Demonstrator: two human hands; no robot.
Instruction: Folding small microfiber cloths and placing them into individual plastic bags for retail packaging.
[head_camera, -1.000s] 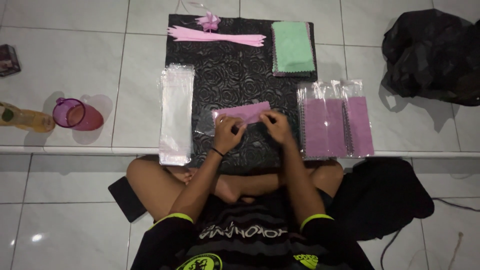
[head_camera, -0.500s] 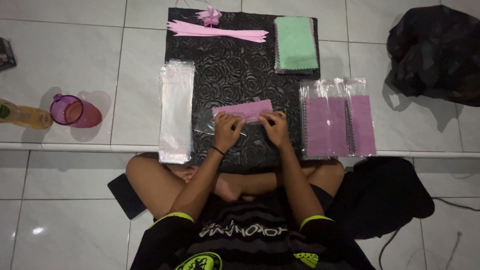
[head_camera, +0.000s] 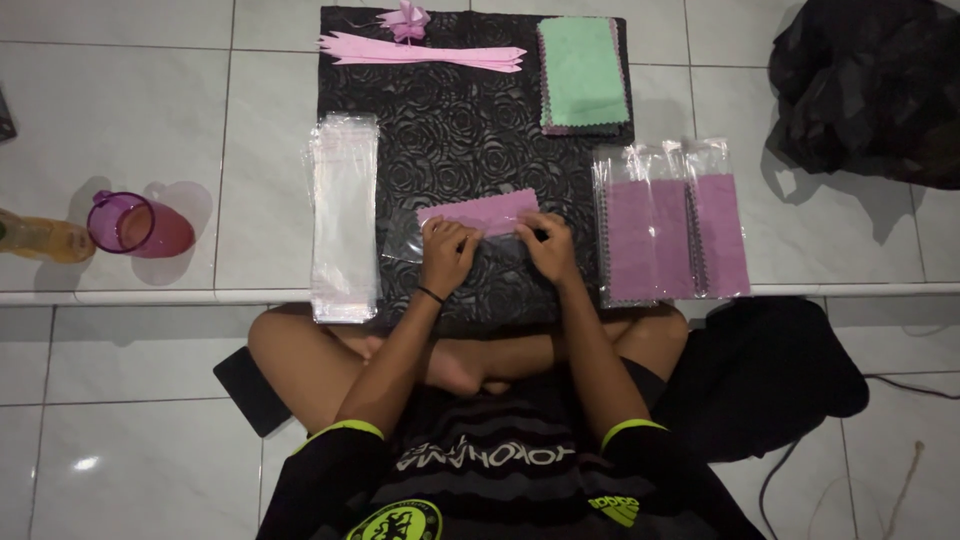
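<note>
At the far left, on the white tiled floor (head_camera: 150, 120), lies a yellowish bottle (head_camera: 40, 238) on its side, and just beside it stands a translucent purple plastic mug (head_camera: 125, 224) with its handle at the top. Next comes a tall stack of clear empty plastic sleeves (head_camera: 344, 228), lying half on the tiles and half on the left edge of a black mat embossed with a rose pattern (head_camera: 450, 130). Along the mat's top edge lie flat pink ribbon strips (head_camera: 425, 52) with a small pink bow (head_camera: 405, 18) above them.

In the mat's middle lies a pink rectangular cloth with pinked edges (head_camera: 480, 211), partly inside a clear plastic sleeve (head_camera: 402, 243) whose open end sticks out to the left. The left hand (head_camera: 448, 255) presses down on sleeve and cloth with bent fingers, its grip pinching the lower edge. The right hand (head_camera: 546, 246) holds the cloth's right end, its grip clenched on it with fingertips.

Further right, at the top, sits a stack of green cloths (head_camera: 583, 72). Below it, a row of sleeved pink cloths (head_camera: 668, 225) overlaps the mat's right edge. A crumpled black plastic bag (head_camera: 875, 85) lies at the upper right.
</note>
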